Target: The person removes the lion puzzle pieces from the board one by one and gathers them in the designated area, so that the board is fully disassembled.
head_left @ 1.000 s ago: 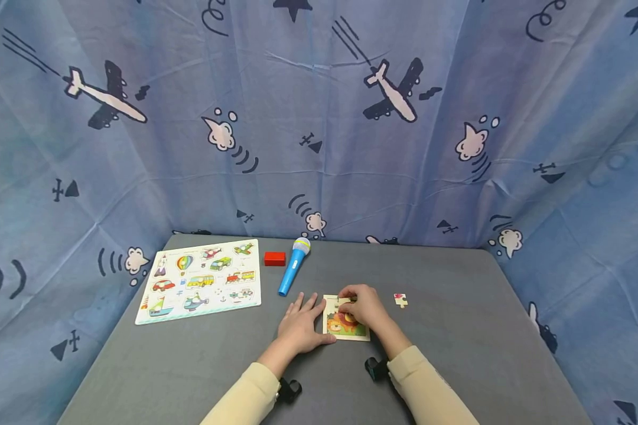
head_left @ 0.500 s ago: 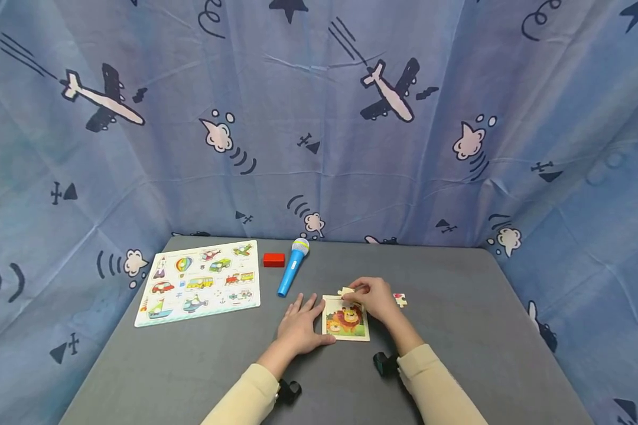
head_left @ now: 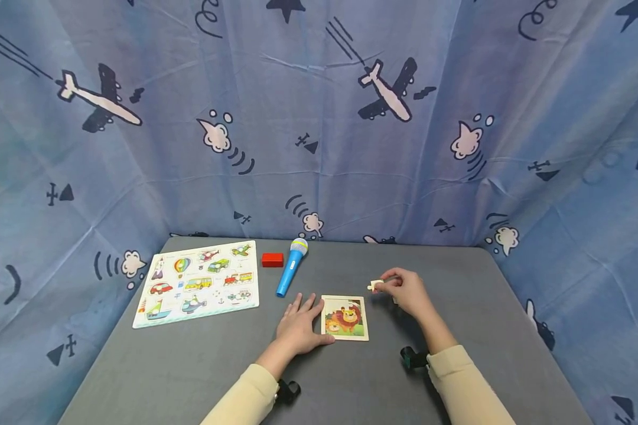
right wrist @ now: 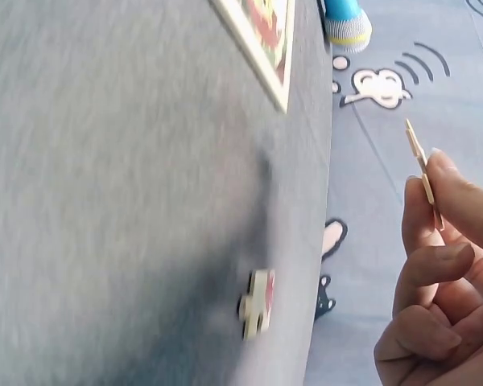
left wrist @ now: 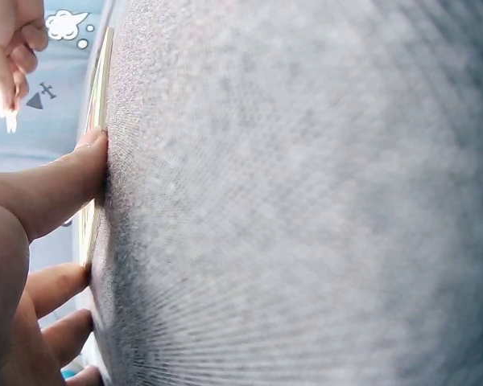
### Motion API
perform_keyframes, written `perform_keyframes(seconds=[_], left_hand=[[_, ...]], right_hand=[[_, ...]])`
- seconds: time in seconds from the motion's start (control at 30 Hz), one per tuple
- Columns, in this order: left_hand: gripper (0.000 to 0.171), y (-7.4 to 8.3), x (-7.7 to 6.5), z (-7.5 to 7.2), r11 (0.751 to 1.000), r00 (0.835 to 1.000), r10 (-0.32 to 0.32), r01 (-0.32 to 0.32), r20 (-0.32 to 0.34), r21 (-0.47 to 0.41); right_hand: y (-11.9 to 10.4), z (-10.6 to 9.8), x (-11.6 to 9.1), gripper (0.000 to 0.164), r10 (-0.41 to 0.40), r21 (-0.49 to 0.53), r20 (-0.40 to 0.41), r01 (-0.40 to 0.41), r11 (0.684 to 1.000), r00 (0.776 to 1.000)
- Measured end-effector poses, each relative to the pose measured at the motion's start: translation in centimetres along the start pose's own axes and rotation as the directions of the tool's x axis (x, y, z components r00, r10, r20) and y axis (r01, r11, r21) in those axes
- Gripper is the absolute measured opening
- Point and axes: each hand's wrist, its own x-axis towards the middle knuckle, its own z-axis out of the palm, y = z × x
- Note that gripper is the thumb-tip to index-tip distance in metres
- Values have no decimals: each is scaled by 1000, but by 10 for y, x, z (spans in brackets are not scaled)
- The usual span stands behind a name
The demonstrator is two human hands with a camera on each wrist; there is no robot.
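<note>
A small square lion jigsaw puzzle in a pale wooden frame (head_left: 345,338) lies on the grey table. My left hand (head_left: 298,329) rests with spread fingers at its left side, thumb (left wrist: 84,169) and a fingertip touching the frame's edge. To the right of the puzzle, my right hand (head_left: 410,293) holds up a thin puzzle piece (right wrist: 423,169), pinched between thumb and fingertips. Below that hand a second puzzle piece (right wrist: 259,304), with some red on it, lies on the table. In the head view the hand covers most of that piece.
A large white board with vehicle pictures (head_left: 228,300) lies at the left. A red block (head_left: 272,260) and a blue toy microphone (head_left: 291,269) are between it and the puzzle, farther back. A patterned blue curtain (head_left: 319,136) hangs behind the table.
My right hand has lifted a puzzle piece off the upper part of the lion puzzle and carried it to the right. My left hand has stayed at the frame.
</note>
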Motion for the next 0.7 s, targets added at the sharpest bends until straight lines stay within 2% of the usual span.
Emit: perform_keyframes(seconds=[0.17, 0.37, 0.7], left_hand=[[92, -1, 0, 0, 1000, 1000, -2, 2, 3, 0], [92, -1, 1, 0, 1000, 1000, -4, 4, 6, 14], [93, 2, 0, 1, 1000, 1000, 6, -6, -4, 25]], right_hand=[[11, -12, 0, 29, -4, -4, -6, 4, 1000, 1000], [27, -25, 3, 33, 4, -55, -34, -5, 998, 999], [64, -49, 2, 34, 33, -94, -58, -39, 995, 998]])
